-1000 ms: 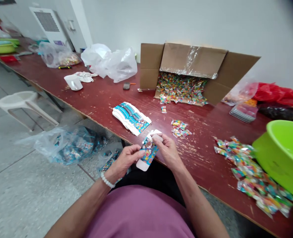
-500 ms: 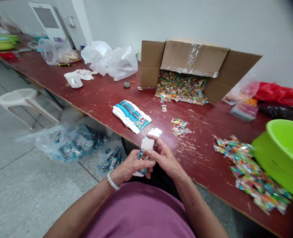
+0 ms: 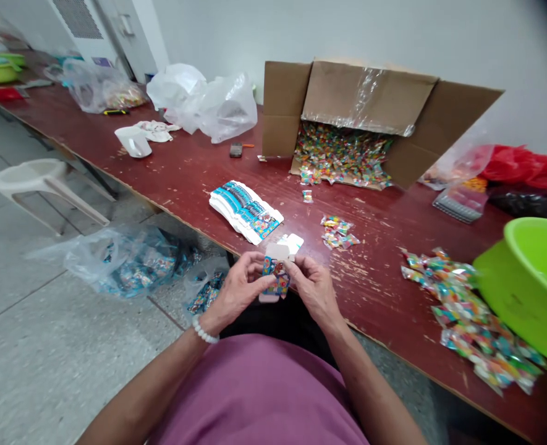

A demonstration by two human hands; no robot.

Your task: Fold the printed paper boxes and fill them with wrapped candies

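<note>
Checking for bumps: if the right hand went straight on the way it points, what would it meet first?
The right hand would likely meet the printed carton first; it seems to touch it already.

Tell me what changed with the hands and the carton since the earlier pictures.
The printed carton, tilted at first, now stands nearly upright, held between the left hand and the right hand. Neither hand let go. The stack of flat cartons and the cardboard box stayed where they were.
</note>
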